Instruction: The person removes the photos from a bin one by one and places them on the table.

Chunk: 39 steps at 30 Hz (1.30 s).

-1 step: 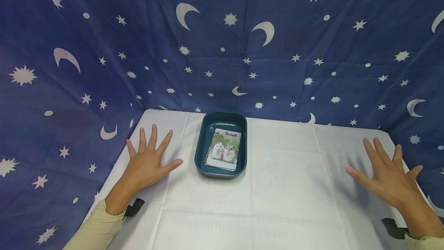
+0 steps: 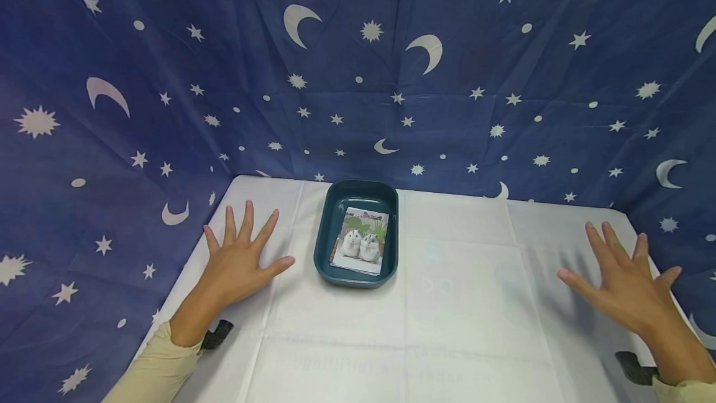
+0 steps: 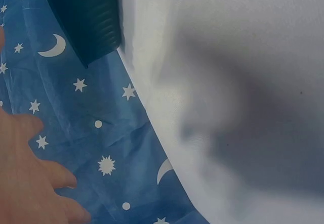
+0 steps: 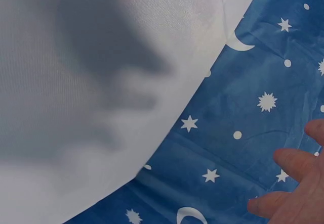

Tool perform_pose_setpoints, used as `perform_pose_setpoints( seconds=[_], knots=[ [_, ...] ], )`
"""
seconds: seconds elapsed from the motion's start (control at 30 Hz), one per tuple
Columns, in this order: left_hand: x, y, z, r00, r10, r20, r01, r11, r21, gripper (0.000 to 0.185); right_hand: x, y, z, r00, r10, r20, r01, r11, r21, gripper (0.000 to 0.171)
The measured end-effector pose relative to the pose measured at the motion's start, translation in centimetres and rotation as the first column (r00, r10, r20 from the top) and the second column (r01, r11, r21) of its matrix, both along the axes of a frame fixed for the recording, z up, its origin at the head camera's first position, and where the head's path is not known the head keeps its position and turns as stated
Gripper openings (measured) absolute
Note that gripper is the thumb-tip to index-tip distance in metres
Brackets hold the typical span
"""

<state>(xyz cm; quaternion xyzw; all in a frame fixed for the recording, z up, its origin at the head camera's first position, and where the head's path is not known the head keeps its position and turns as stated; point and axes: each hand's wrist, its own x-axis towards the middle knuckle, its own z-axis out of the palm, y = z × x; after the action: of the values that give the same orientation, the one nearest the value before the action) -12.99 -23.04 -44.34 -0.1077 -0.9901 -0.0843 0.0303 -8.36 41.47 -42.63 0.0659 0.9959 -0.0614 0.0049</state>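
Note:
In the head view a dark teal tray (image 2: 327,229) with rounded corners stands near the back of the white table. Inside it lies a small stack of picture cards (image 2: 360,242); the top one shows two white hamsters among green plants. My left hand (image 2: 235,266) hovers to the left of the tray, fingers spread and holding nothing. Far off to the right, my right hand (image 2: 632,285) is also spread over the table with nothing in it. The left wrist view catches the side of the tray (image 3: 86,16) at its top, beyond the fingers.
A white cloth (image 2: 464,303) with fold creases covers the table. Behind it and along both sides hangs a blue curtain (image 2: 347,48) printed with moons and stars. A black strap piece (image 2: 217,334) sits at the left wrist, another black piece (image 2: 634,367) at the right.

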Motion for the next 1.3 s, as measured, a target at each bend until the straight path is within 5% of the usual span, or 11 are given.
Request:
perform_pose_setpoints(
  seconds=[0.77,1.0,1.17,1.3],
  knots=[
    [-0.3,0.5,0.1,1.000,0.000,0.003,0.000,1.000,0.004,0.099,-0.4,-0.5,-0.6,0.999,0.052,0.001,-0.052,0.998,-0.036,0.115],
    [-0.5,2.1,0.4,0.996,-0.014,0.089,0.002,0.991,0.131,0.087,-1.9,-3.3,-0.5,0.988,0.154,0.008,-0.152,0.981,-0.123,0.109],
    [-0.7,4.0,0.5,0.984,-0.042,0.172,-0.019,0.940,0.340,0.075,-4.1,-7.8,0.6,0.963,0.269,0.015,-0.256,0.933,-0.254,0.095],
    [-1.0,5.5,0.1,0.977,-0.072,0.200,-0.047,0.845,0.532,0.068,-6.2,-11.9,0.8,0.918,0.389,-0.081,-0.389,0.840,-0.379,0.081]
  ],
)
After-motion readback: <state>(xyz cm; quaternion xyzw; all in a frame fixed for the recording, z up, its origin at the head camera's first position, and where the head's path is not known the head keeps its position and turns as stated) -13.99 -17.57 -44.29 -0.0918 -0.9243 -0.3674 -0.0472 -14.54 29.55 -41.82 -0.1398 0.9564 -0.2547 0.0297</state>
